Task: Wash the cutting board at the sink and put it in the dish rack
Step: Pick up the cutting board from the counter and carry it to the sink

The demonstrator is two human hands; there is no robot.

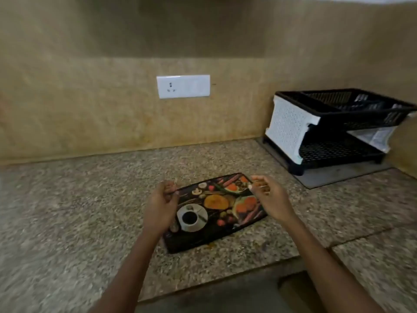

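A dark cutting board (pixel 216 213) printed with fruit, vegetables and a coffee cup lies flat on the speckled granite counter (pixel 79 211). My left hand (pixel 161 206) hovers over the board's left edge with fingers curled and apart, holding nothing. My right hand (pixel 269 197) hovers over the board's far right corner, fingers loosely curled, also empty. Whether either hand touches the board cannot be told. A two-tier dish rack (pixel 331 129), black trays with white sides, stands at the back right. No sink is in view.
A grey mat (pixel 334 175) lies under the dish rack. A white wall socket plate (pixel 183 86) sits on the beige backsplash. Small orange crumbs (pixel 211 245) lie on the counter by the board's near edge. The counter's front edge runs below the board.
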